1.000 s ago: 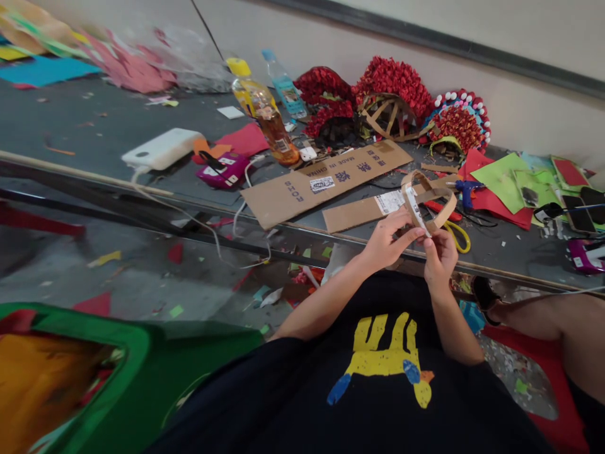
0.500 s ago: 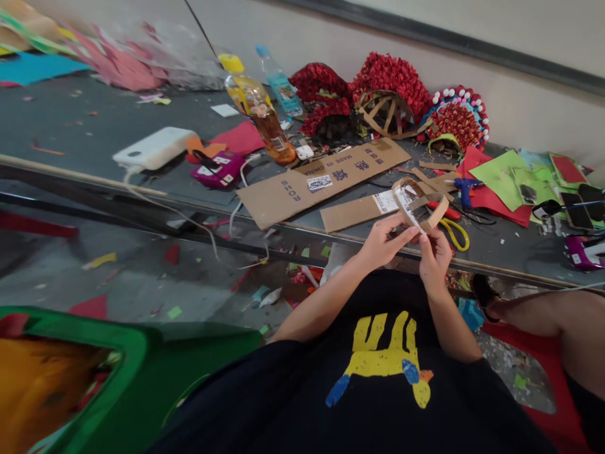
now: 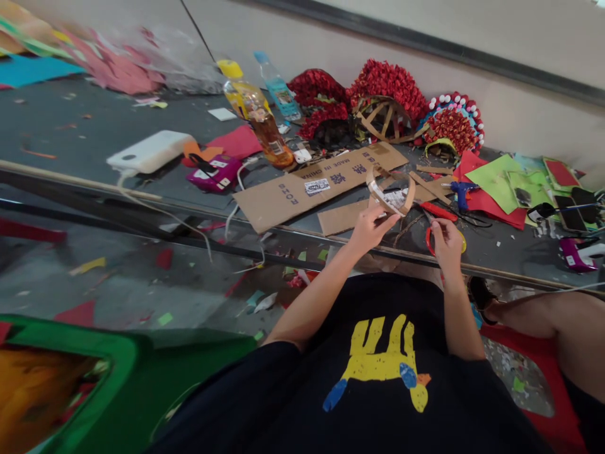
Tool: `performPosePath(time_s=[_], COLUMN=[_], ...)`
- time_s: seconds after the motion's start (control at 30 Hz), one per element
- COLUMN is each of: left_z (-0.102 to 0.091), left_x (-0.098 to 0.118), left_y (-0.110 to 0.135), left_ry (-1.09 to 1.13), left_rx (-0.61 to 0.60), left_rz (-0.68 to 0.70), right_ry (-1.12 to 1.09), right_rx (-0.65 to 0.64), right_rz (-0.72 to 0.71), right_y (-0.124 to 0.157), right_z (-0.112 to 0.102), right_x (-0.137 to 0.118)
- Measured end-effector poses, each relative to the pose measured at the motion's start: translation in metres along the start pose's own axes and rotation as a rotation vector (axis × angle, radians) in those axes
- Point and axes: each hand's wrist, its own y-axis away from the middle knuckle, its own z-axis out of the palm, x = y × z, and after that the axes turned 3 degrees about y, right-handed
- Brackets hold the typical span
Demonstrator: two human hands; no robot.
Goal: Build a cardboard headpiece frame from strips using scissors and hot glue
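Pinching a cardboard ring (image 3: 408, 199) by its lower edge, the left hand (image 3: 370, 228) is holding it over the table (image 3: 520, 257), probably to spare its curve; the right hand (image 3: 448, 244), fingers curled, is partly covering scissors (image 3: 428, 241), grip unclear.

You work among two bottles (image 3: 263, 123) (image 3: 282, 91), one cardboard ring (image 3: 410, 194), one blue glue gun (image 3: 463, 193), one white box (image 3: 152, 152) and one green bin (image 3: 126, 362).

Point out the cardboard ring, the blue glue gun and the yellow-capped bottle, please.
Cardboard ring (image 3: 409, 194), head view: picture-right side of its band.
Blue glue gun (image 3: 464, 192), head view: its body.
Yellow-capped bottle (image 3: 261, 120), head view: its side, around mid-height.
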Motion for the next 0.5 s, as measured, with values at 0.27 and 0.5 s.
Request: performPosePath(time_s=[0.27,0.5], left_z=[0.001,0.0], left_x=[-0.019,-0.021], left_y=[0.006,0.003], left_ry=[0.078,0.144], left_rx=[0.04,0.018], left_rz=[-0.143,-0.16], right_ry=[0.413,0.698], right_rx=[0.055,-0.027], right_rz=[0.046,0.095], right_y=[-0.027,-0.07], right_z=[-0.04,-0.057], right_x=[0.035,0.037])
